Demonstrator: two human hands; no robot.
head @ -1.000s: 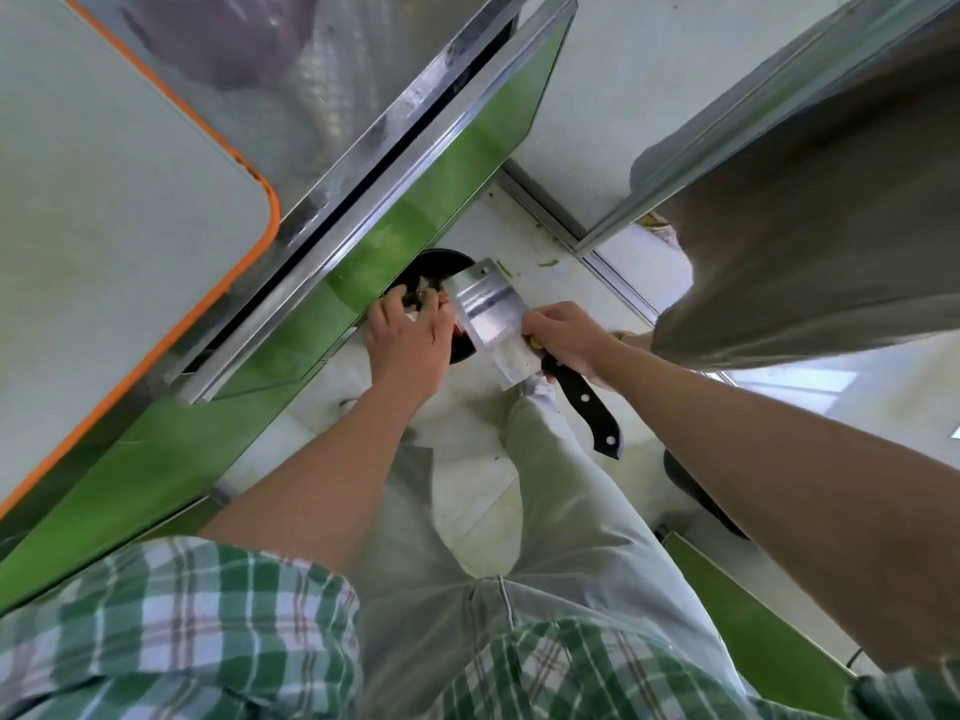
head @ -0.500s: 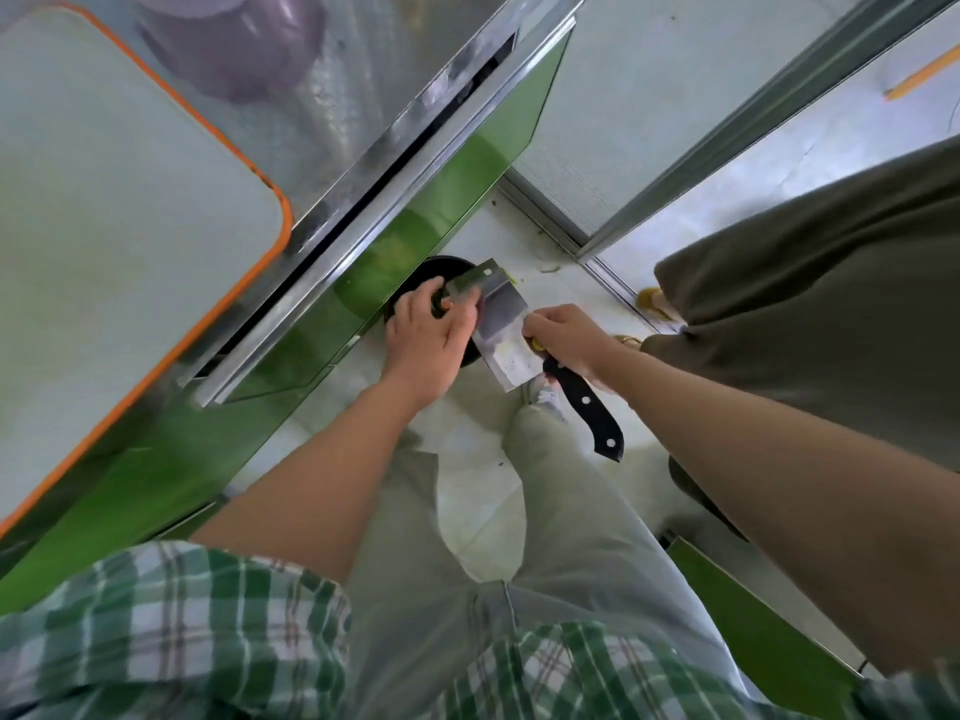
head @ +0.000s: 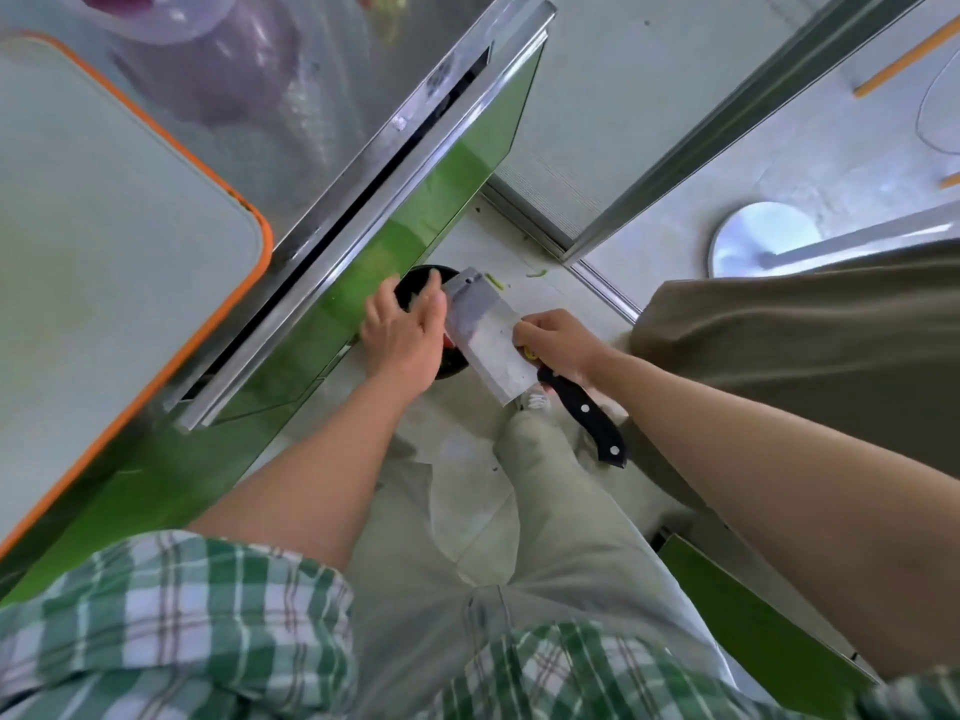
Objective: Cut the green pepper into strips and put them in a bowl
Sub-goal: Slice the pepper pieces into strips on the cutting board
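The left hand point(head: 405, 335) has let go of the far end of the cleaver point(head: 488, 340), where its thumb and fingers sat half a second ago. It now lies flat and open, fingers stretched out, its thumb side against the blade. The blade has tipped a little flatter. A round metal disc point(head: 763, 236) has come into sight far to the right of the grip.

The right hand point(head: 558, 343) is curled round the cleaver where the blade meets the handle point(head: 587, 415). Most of that black, riveted handle sticks out behind the grip, towards the person. The blade is a broad, dull grey rectangle, smeared and speckled. A small yellow bit shows under the gripping fingers, but I cannot tell what it is.

Just left of the grip, under the open hand, sits a round black container point(head: 415, 283) on the pale floor. Two thin green pepper strips point(head: 494, 281) lie on the floor just past the blade tip. A clear purple bowl point(head: 171, 13) stands up on the steel counter point(head: 322, 96), far above and left of the grip, beside an orange-rimmed board point(head: 104, 241).

A glossy green cabinet door point(head: 415, 241) hems in the left hand. A brown garment point(head: 805, 345) crowds the right of the grip. Open floor lies ahead of the blade tip.
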